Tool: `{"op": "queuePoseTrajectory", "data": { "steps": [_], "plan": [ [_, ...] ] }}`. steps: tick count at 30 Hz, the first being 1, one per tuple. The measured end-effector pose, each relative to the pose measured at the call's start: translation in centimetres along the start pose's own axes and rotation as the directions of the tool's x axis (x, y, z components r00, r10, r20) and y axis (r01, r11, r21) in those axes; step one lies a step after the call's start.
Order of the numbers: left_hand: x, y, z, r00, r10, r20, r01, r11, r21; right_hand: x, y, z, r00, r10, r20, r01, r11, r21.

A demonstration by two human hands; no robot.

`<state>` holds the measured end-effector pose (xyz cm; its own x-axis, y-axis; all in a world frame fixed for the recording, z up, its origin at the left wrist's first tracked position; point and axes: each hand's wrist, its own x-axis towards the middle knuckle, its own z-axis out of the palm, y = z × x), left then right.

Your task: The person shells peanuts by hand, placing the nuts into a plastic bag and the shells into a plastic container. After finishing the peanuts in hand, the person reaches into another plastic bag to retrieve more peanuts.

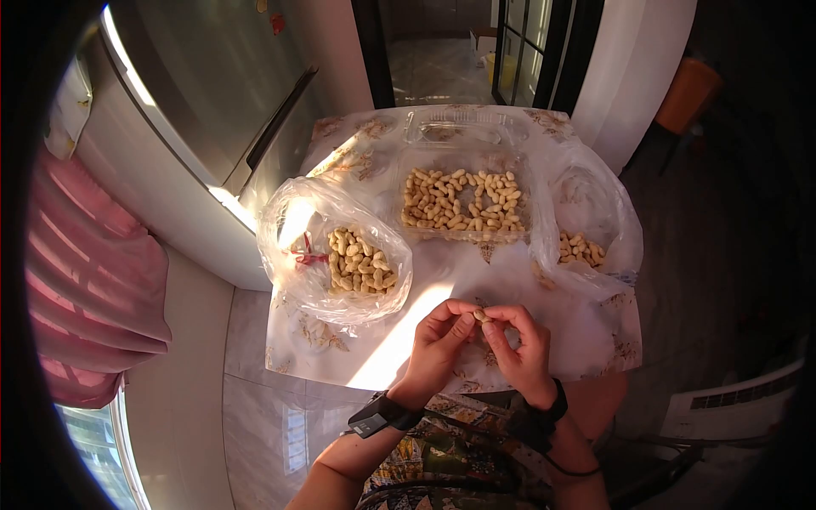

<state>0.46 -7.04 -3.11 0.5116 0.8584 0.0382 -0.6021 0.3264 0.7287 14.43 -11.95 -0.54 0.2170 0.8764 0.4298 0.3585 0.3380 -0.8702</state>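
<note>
Near the front edge of the table, my left hand (440, 344) and my right hand (521, 350) meet at their fingertips. Both pinch one small peanut (481, 315) between thumbs and index fingers. Beyond them, a clear plastic box (465, 235) holds many unshelled peanuts (433, 197), its lid folded open at the back. An open plastic bag (293, 285) with peanuts (360, 262) lies to the left of my hands. Another clear bag (608, 212) with fewer peanuts (581, 248) is on the right.
A flowered cloth covers the table (340, 361). The fridge (229, 76) stands at the left, beside pink fabric (93, 280). Behind the table is a doorway with a glass door (520, 51). An orange stool (690, 93) is at the back right.
</note>
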Motion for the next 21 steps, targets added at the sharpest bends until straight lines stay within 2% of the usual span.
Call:
{"op": "queuePoseTrajectory", "data": {
  "steps": [21],
  "plan": [
    [-0.04, 0.03, 0.02, 1.0, -0.011, -0.015, 0.011, 1.0, -0.01, -0.13, 0.08, 0.12, 0.999, 0.042, -0.006, -0.042, 0.999, 0.022]
  ]
}}
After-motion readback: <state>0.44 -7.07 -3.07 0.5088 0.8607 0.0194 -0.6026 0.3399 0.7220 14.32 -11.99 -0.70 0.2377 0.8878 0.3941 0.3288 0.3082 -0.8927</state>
